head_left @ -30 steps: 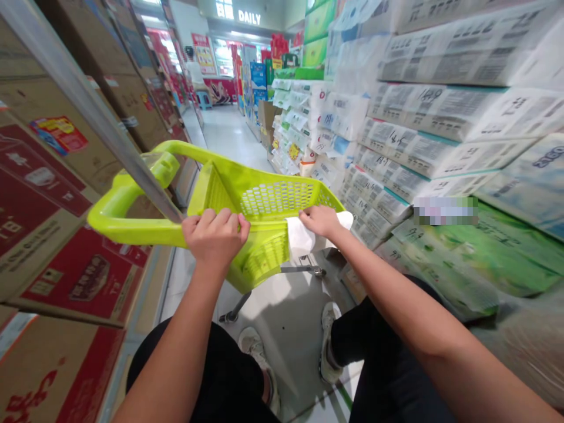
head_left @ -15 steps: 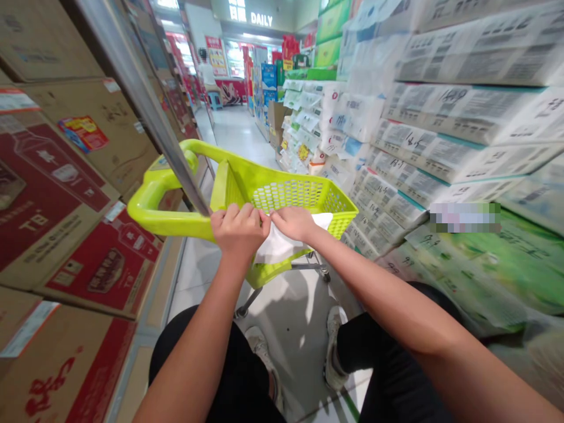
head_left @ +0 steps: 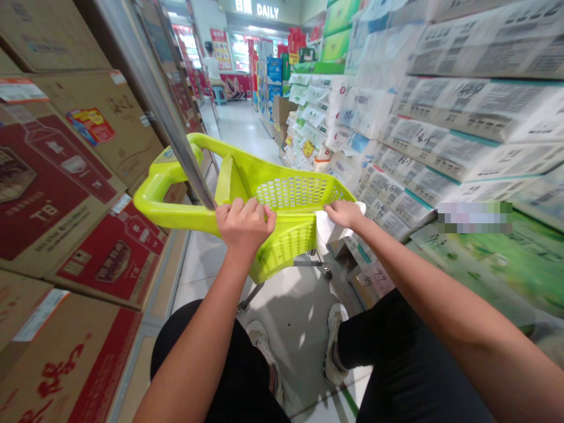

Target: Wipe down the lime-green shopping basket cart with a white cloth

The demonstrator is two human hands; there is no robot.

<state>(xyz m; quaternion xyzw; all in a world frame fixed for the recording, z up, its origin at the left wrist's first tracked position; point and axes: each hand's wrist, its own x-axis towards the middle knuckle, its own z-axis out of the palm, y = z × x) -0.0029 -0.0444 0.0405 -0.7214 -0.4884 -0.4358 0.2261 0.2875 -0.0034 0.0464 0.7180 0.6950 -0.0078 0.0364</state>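
Note:
A lime-green plastic shopping cart [head_left: 282, 176] stands in front of me in a shop aisle. My left hand [head_left: 244, 226] is closed round the cart's near rim beside the handle loop [head_left: 163, 194]. My right hand [head_left: 346, 212] presses a white cloth [head_left: 328, 230] against the rim at the cart's right corner, fingers closed on it. The cloth hangs down over the outer mesh wall. My legs and shoes show below on the floor.
Brown and red cartons [head_left: 66, 176] are stacked on the left, with a metal shelf post [head_left: 163, 111] crossing in front of the cart. Wrapped tissue packs [head_left: 440, 141] pile high on the right. The tiled aisle [head_left: 238, 129] runs ahead toward more displays.
My right hand slid the white cloth along the rim, from the right corner to beside my left hand and back to the right corner. My left hand kept its grip.

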